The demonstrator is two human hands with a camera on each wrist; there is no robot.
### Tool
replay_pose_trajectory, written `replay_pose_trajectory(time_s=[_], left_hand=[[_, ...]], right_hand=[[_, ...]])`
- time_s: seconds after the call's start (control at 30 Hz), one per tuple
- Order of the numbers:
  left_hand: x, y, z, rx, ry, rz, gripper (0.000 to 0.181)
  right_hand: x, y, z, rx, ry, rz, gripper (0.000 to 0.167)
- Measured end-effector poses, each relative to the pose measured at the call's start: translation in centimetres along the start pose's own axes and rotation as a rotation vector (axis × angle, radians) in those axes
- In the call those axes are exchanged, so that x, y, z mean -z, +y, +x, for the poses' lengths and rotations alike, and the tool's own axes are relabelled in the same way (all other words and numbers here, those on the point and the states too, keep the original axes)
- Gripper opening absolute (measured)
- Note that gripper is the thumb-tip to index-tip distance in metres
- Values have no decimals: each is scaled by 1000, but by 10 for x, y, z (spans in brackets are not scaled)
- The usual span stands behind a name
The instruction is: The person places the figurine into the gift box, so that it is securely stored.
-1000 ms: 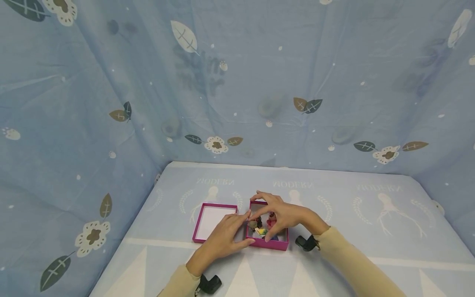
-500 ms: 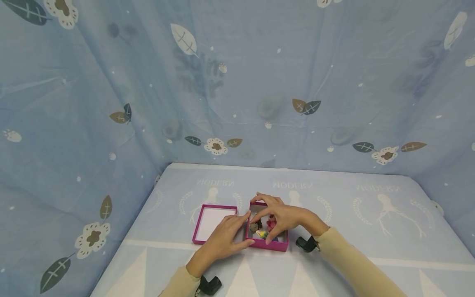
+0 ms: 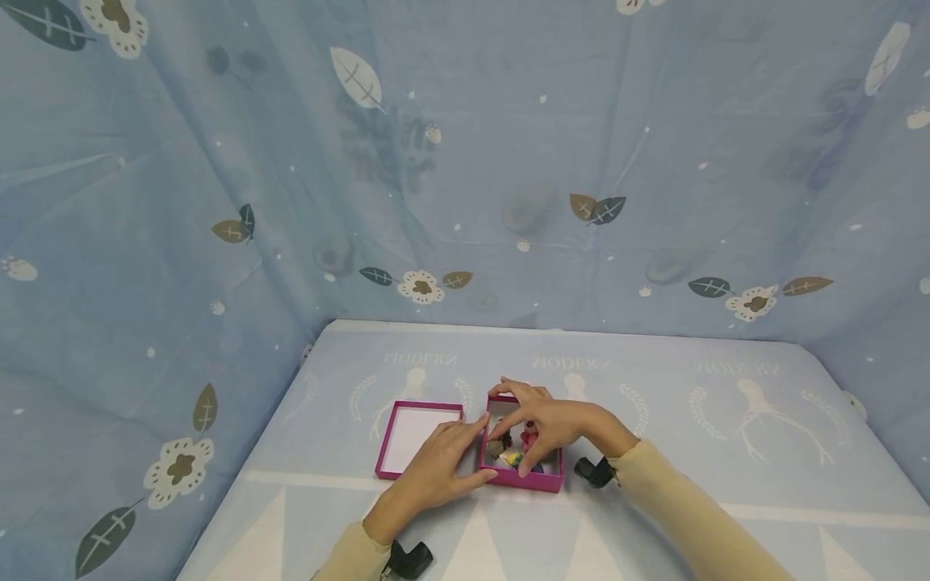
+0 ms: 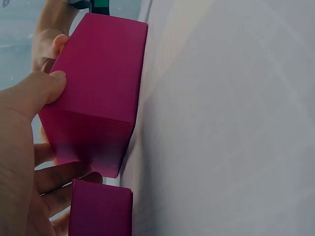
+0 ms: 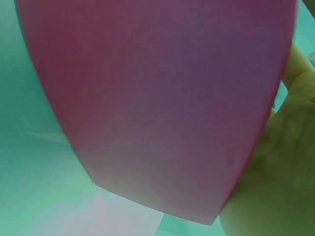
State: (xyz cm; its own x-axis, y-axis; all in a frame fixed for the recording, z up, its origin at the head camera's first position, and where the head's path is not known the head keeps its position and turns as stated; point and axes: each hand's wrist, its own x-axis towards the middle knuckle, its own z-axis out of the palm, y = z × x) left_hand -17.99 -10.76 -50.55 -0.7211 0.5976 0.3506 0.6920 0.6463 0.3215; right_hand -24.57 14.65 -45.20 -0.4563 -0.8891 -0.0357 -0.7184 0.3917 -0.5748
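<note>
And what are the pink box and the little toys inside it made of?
The pink box looks like stiff cardboard with a smooth, low-sheen finish: its walls are flat and its edges crisp. The little toys might be plastic or rubber, being brightly coloured, but they're too small here to tell, or to see any shine.

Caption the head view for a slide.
Left hand touches open box of toys, right hand over it, lid alongside.

Seen sideways, a magenta box (image 4: 98,69) stands on a pale surface (image 4: 221,123). The left hand (image 4: 15,123) lays its thumb over the box's top edge near one corner; its fingers reach along the adjoining wall, beside a lower magenta piece (image 4: 101,209). The right hand (image 4: 44,46) shows behind that top edge.
</note>
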Motion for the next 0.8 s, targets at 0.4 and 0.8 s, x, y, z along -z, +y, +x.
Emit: replay_pose_trajectory(time_s=[0.4, 0.8], left_hand=[[1, 1, 0, 6, -4, -16, 80], [1, 2, 0, -7, 10, -20, 78]], right_hand=[[3, -2, 6, -53, -91, -25, 51], [9, -3, 8, -144, -107, 103, 52]])
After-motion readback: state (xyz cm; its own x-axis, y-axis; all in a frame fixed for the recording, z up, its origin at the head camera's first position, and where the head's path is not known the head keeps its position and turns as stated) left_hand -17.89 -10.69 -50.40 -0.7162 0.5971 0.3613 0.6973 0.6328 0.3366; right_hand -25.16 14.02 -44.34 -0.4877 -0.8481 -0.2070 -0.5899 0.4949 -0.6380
